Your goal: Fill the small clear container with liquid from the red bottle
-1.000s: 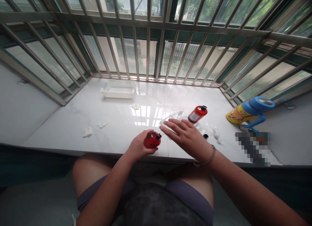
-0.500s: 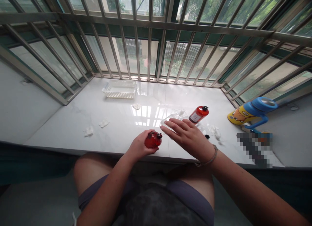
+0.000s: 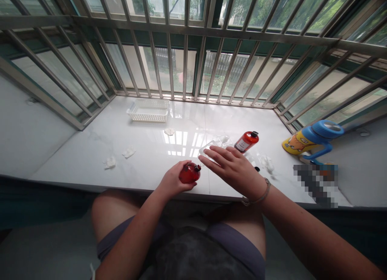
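Just past held bottle, perhaps clear wrapper.

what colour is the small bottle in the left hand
The small bottle is red with a dark tip, held in the left hand; head view.

White tabletop under a barred window, with loose items scattered on it

A white slatted basket sits far left on the tabletop, close to the window bars. Crumpled white wads lie apart: two near left, one mid-centre, one to the right. A labelled red bottle with a black cap lies on its side right of centre, a small black cap nearer. A yellow-and-blue flask lies tipped at far right.
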Tool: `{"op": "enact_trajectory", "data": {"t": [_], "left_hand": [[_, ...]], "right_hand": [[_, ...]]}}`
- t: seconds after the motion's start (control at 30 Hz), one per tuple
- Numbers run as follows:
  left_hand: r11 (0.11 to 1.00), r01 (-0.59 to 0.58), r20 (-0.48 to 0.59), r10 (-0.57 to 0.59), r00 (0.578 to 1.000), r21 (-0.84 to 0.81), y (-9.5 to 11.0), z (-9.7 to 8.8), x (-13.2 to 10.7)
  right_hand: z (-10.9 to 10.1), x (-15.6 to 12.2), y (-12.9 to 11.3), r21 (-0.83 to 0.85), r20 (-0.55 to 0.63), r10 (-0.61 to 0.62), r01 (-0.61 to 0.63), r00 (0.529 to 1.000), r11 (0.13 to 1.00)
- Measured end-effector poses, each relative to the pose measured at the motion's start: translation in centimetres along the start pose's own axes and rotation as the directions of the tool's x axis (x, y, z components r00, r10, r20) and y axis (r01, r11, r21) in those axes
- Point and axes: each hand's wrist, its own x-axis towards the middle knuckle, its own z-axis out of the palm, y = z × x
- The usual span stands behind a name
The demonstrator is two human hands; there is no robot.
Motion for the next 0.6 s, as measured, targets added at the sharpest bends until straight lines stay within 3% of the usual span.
{"op": "enact_trajectory", "data": {"t": [0.6], "left_hand": [[1.0, 0.0, -0.007, 0.0, 1.0, -0.002, -0.06, 0.0, 0.01]], "right_hand": [[-0.07, 0.36, 0.33, -0.004, -0.036, -0.037, 0.037, 0.999, 0.999]]}}
